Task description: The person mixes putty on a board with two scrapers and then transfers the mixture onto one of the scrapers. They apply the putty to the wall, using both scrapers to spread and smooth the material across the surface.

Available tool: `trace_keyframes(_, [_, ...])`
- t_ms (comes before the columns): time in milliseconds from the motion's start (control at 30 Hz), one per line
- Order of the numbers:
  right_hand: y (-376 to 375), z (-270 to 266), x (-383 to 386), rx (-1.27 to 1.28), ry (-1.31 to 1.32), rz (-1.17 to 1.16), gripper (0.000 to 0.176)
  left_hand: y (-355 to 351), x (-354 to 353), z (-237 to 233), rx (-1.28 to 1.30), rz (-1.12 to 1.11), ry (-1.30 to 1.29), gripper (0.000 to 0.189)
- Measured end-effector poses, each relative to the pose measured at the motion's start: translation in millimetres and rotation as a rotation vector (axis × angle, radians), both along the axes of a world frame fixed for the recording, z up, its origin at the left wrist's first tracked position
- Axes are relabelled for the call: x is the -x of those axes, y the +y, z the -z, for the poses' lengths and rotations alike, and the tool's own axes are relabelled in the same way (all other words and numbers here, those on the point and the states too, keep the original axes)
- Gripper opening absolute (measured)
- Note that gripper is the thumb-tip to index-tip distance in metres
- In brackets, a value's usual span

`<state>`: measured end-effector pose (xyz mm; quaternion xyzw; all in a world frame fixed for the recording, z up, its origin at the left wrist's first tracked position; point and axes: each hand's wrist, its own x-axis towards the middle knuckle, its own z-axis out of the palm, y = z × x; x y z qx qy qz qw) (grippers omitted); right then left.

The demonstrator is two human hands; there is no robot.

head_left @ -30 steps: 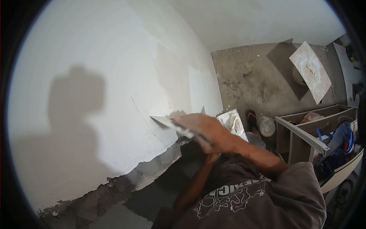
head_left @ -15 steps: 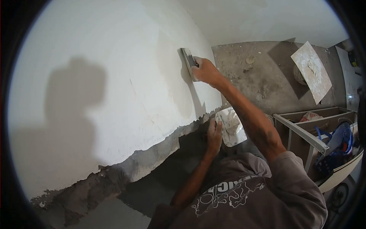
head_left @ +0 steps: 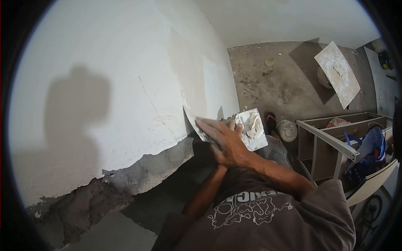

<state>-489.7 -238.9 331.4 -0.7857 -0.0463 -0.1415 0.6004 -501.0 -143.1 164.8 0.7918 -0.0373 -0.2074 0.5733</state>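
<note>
My right hand is closed on a plastering trowel, its blade against the white wall near the ragged lower edge of the finish. Partly hidden behind my right hand and wrist, my left hand grips a small plaster-smeared board by its near edge. A lump of pale plaster lies on that board. A damp-looking, darker band runs along the wall above the trowel.
Bare rough masonry shows below the wall finish. On the right are a round bucket, a wooden shelf frame with a blue bag in it, and a tilted plaster-marked board on a container.
My right hand has brought the trowel down the wall, toward its lower edge and close to my left hand. The small board is tilted differently, and the view has shifted slightly.
</note>
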Motion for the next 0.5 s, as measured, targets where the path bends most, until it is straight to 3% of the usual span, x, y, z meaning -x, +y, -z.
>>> trace_keyframes(67, [-7.6,1.8,15.0,0.153,0.039,-0.025,0.070,-2.1,-2.4,-3.9,0.007,0.004,0.005,0.041])
trace_keyframes(200, [-58.6,-21.4,-10.3,-0.410,0.257,-0.060,0.041,-7.5,-9.7,-14.4,0.040,0.010,0.004,0.043])
trace_keyframes(267, [-79.5,-16.2,-55.7,-0.184,0.115,0.107,0.027,-13.1,-15.5,-34.3,0.089,0.015,0.034,0.044])
trace_keyframes(367, [-97.3,-9.2,-135.6,-0.186,-0.019,0.230,0.025,-13.4,-12.8,-72.0,0.210,0.007,0.109,0.042])
trace_keyframes(500, [-113.5,-35.7,-196.3,-0.121,-0.057,0.214,0.027,-4.5,-6.2,-51.2,0.104,-0.132,0.130,0.040])
